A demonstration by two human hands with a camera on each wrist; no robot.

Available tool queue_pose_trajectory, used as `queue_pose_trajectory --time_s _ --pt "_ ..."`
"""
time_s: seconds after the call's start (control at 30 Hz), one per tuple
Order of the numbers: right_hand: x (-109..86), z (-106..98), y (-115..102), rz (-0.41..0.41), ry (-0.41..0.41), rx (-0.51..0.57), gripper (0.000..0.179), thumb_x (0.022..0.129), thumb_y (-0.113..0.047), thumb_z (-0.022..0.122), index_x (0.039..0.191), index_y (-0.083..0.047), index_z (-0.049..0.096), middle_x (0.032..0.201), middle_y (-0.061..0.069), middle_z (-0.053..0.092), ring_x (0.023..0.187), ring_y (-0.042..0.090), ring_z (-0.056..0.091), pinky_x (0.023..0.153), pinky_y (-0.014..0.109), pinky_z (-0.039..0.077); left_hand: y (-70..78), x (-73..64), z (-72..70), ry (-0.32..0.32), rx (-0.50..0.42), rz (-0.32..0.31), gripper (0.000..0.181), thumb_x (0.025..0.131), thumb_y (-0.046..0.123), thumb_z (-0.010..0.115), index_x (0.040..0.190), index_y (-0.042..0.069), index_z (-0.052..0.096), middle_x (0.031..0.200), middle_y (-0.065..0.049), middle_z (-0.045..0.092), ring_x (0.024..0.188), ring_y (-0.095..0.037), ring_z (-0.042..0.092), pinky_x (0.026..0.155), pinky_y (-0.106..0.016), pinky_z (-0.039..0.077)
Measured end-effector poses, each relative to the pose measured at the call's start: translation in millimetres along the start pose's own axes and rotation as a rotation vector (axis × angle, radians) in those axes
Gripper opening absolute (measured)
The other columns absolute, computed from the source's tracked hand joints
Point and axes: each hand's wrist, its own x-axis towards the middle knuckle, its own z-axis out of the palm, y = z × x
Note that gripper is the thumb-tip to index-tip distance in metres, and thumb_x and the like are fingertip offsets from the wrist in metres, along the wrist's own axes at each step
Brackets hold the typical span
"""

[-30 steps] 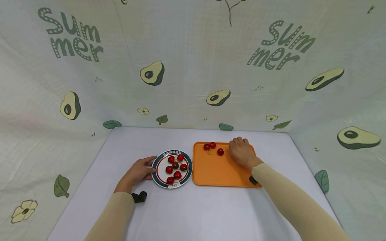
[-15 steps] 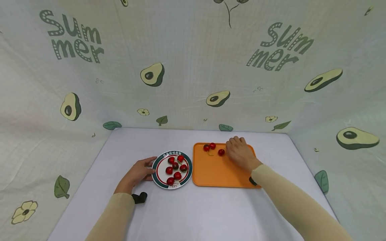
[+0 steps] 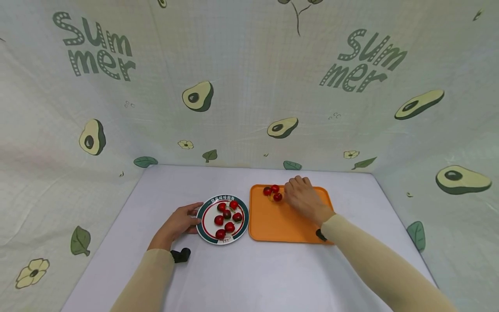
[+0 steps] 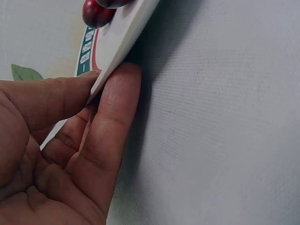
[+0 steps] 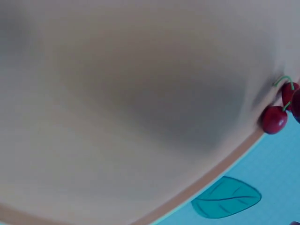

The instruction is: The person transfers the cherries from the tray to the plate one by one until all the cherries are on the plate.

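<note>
My left hand (image 3: 180,223) pinches the left rim of a round plate (image 3: 210,212) with a green border and red ring. In the left wrist view the thumb lies over the rim and fingers (image 4: 115,101) support it from below. Several red cherries (image 3: 219,220) lie on the plate. Over the orange tray (image 3: 280,225), my right hand (image 3: 304,198) has curled fingers and holds a cherry (image 3: 277,197) at its left side, apparently by the stem; the fingertips are hidden. Two more cherries (image 3: 267,191) sit close by, at the tray's far left corner.
Plate and tray stand side by side on a white table (image 3: 234,281). A pale cloth (image 3: 241,65) printed with avocados and leaves hangs behind and around it. The right wrist view is mostly blurred, with a few cherries (image 5: 274,119) near its right edge.
My right hand has moved left across the tray, and the cherry beside it has shifted left with it, closer to the other two. The left hand and plate have stayed in place.
</note>
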Motion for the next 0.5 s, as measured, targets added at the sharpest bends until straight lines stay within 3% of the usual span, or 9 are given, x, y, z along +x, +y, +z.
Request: queue_pose_trajectory --time_s 0.27,0.5 --pt "10.1 -7 -14 -0.008 0.021 0.016 0.027 0.099 -0.026 0.075 0.1 -0.002 0.061 0.09 0.01 0.057 0.09 0.03 0.049 0.083 0.041 0.045 0.9 0.9 0.0 -0.004 0.013 -0.001 0.068 0.097 -0.002 0.067 0.16 0.017 0.048 0.138 -0.021 0.053 0.083 -0.02 0.067 0.072 -0.031 0.064" --pt "18.4 -15 -28 -0.026 0.057 0.056 0.021 0.1 -0.023 0.072 0.101 -0.004 0.062 0.092 0.009 0.06 0.09 0.029 0.05 0.081 0.039 0.043 1.5 1.0 0.3 -0.004 0.01 -0.008 0.069 0.097 -0.003 0.066 0.16 0.017 0.048 0.137 -0.02 0.054 0.082 -0.02 0.068 0.072 -0.033 0.065"
